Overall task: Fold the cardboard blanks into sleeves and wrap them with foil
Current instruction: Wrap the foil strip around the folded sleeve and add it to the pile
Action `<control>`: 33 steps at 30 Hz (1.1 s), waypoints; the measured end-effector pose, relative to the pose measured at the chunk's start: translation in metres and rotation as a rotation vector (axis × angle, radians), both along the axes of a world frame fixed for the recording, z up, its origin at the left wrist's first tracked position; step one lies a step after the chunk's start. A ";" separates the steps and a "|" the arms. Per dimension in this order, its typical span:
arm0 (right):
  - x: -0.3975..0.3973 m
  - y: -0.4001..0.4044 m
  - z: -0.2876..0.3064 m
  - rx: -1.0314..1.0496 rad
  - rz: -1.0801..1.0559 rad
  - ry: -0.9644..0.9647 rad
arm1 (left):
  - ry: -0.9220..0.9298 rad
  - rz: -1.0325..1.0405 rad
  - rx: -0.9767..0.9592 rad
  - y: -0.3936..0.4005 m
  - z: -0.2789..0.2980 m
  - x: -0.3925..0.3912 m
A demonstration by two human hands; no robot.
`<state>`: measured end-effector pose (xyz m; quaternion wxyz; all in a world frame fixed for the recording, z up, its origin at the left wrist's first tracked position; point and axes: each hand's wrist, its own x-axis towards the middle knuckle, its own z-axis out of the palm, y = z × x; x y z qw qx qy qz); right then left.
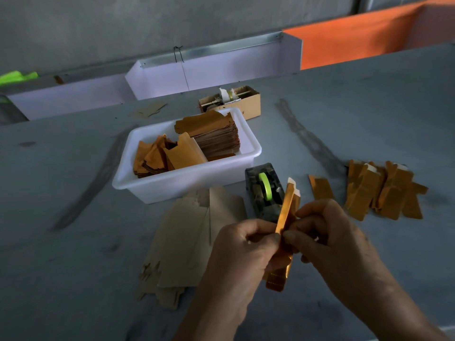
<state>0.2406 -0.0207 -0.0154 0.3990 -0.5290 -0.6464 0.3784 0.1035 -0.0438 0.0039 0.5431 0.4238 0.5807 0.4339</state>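
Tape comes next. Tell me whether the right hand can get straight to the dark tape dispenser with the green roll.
Probably yes: the dark tape dispenser with the green roll sits just beyond the right hand, nothing between, but that hand must first release the orange foil-covered sleeve.

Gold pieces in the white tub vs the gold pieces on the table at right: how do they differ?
The tub pieces sit inside the white tub, many in a tall neat stack; the table pieces lie loose on the grey table, fanned and overlapping. The table pieces show white ends at the top; the tub pieces show none. Both are gold-orange and lie untouched; the hands work on another piece.
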 end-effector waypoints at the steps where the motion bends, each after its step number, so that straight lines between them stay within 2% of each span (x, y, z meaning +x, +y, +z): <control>1: -0.001 0.000 0.000 0.009 -0.004 -0.017 | -0.019 -0.008 -0.012 0.000 0.000 -0.001; 5: -0.002 -0.001 0.000 0.032 -0.023 -0.035 | -0.020 0.013 -0.007 0.000 -0.002 -0.002; 9: -0.006 -0.003 0.001 0.042 -0.048 -0.085 | 0.055 0.128 0.039 -0.002 -0.009 0.003; 14: -0.011 -0.007 0.009 0.098 -0.129 -0.292 | 0.179 0.249 0.173 -0.007 -0.014 0.017; 18: -0.011 -0.007 0.012 0.096 -0.160 -0.457 | 0.186 0.334 0.223 -0.008 -0.015 0.016; 20: -0.005 -0.005 0.010 0.042 -0.139 -0.375 | 0.184 0.327 0.227 -0.008 -0.014 0.014; 27: -0.007 -0.005 -0.004 -0.268 0.023 0.236 | 0.119 0.197 0.129 -0.010 -0.019 0.013; 30: -0.010 -0.004 -0.009 -0.269 0.041 0.274 | 0.059 0.201 0.094 -0.010 -0.021 0.010; 33: -0.009 0.000 -0.008 -0.286 0.077 0.248 | -0.088 0.223 0.000 -0.007 -0.019 0.006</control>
